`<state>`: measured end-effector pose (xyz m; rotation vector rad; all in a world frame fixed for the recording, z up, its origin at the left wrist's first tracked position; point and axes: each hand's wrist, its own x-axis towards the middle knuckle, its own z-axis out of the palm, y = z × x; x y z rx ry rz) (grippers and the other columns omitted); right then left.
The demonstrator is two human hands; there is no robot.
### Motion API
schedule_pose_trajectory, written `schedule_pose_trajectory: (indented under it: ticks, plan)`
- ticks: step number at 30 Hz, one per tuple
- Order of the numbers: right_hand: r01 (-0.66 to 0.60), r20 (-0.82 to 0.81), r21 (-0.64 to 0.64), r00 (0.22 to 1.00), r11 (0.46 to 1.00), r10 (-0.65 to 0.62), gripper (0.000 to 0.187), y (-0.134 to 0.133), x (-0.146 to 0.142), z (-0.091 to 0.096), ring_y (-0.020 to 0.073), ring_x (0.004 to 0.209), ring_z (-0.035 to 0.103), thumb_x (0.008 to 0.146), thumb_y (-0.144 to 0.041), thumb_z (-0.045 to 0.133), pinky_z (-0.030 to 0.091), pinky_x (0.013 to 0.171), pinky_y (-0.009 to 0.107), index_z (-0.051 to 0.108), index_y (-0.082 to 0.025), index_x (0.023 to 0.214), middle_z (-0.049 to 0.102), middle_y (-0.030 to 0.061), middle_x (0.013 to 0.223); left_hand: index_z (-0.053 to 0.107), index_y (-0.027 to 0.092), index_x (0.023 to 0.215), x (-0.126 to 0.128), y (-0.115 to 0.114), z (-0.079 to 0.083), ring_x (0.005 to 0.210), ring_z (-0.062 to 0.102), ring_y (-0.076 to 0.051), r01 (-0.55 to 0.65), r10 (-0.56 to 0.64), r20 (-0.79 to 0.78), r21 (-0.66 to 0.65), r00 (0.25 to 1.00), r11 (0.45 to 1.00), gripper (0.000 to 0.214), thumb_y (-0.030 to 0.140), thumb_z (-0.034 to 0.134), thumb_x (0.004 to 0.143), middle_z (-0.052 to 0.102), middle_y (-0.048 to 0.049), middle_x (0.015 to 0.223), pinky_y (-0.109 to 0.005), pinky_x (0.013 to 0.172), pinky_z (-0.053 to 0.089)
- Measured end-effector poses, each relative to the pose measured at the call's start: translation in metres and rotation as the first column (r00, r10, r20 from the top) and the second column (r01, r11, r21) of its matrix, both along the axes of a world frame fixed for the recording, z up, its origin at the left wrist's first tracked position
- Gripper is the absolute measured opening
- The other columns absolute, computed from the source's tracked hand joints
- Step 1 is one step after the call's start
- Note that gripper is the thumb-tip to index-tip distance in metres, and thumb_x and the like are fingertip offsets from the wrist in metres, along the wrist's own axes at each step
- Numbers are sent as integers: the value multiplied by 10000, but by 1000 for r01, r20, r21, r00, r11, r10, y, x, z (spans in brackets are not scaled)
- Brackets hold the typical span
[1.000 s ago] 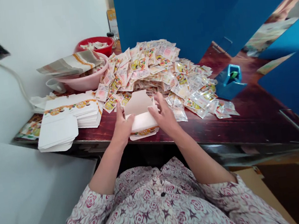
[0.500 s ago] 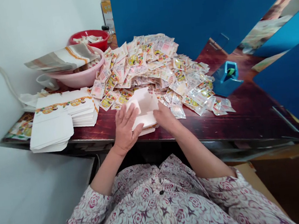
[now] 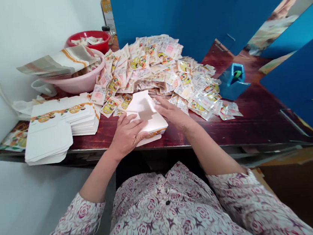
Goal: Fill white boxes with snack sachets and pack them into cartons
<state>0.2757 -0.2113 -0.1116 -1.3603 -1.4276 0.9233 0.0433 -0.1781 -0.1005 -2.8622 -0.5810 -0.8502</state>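
Note:
A small white cardboard box [image 3: 148, 115] with its lid flap raised stands at the near edge of the dark wooden table [image 3: 258, 121]. My left hand [image 3: 126, 134] lies against its left side with fingers curled over the near wall. My right hand [image 3: 173, 113] rests on its right side, fingers stretched along the open top. Just behind the box spreads a big heap of small printed sachets [image 3: 156, 68].
A stack of flat unfolded boxes [image 3: 58, 125] lies left of my hands. A pink basin [image 3: 80, 82] covered by folded cardboard and a red bowl [image 3: 88, 40] stand behind it. A blue tape dispenser [image 3: 233, 82] sits at the right, with blue panels [image 3: 178, 9] behind.
The box has been turned and set down with its lid flap up. My left hand has closed onto its left side; my right hand has moved across the open top.

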Motion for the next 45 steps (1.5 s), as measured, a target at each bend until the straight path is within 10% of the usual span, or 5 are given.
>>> schedule_pose_trajectory:
  ticks: [7, 17, 24, 31, 45]
  plan:
    - [85, 511, 54, 854, 995, -101, 810, 16, -9, 8, 351, 1355, 483, 790, -152, 595, 348, 1148, 565, 326, -151, 1555, 479, 168, 1506, 729, 220, 1123, 1, 5, 0, 1174, 578, -252, 2, 0, 25, -98, 1000, 995, 336, 411, 480, 1002, 755, -50, 1062, -501, 1167, 313]
    - [57, -121, 12, 991, 998, -55, 634, 4, -12, 33, 165, 683, 593, 951, -699, 342, 475, 592, 287, 689, -173, 885, 682, 51, 818, 371, 217, 1488, 3, -2, -25, 1366, 442, -338, -82, 190, 433, -257, 881, 963, 898, 593, 751, 767, 467, -184, 1456, -536, 1145, 376]
    - [-301, 370, -71, 878, 951, 305, 333, 27, 6, 45, 208, 966, 649, 814, -354, 726, 507, 850, 326, 691, -214, 1113, 721, 50, 1118, 45, 212, 1580, 6, 6, -33, 1447, 357, -383, 148, 246, 388, -748, 888, 648, 1177, 657, 735, 737, 326, -228, 1566, -558, 1169, 332]
    - [-113, 661, 8, 746, 994, 80, 505, 23, -15, 37, 308, 1126, 635, 778, -275, 768, 492, 987, 470, 643, -227, 1265, 689, 98, 1235, 70, 191, 1576, 5, 7, -28, 1447, 349, -384, 141, 257, 398, -738, 880, 660, 1200, 649, 758, 706, 351, -217, 1548, -556, 1189, 294]
    - [221, -279, 101, 942, 970, -185, 403, -12, 12, 17, 199, 1046, 661, 916, -519, 566, 563, 881, 383, 680, -240, 1183, 692, 60, 1219, 225, 259, 1545, -13, 13, -5, 1346, 514, -324, 223, 474, 590, -749, 653, 625, 966, 768, 566, 798, 485, -174, 1482, -487, 1093, 455]
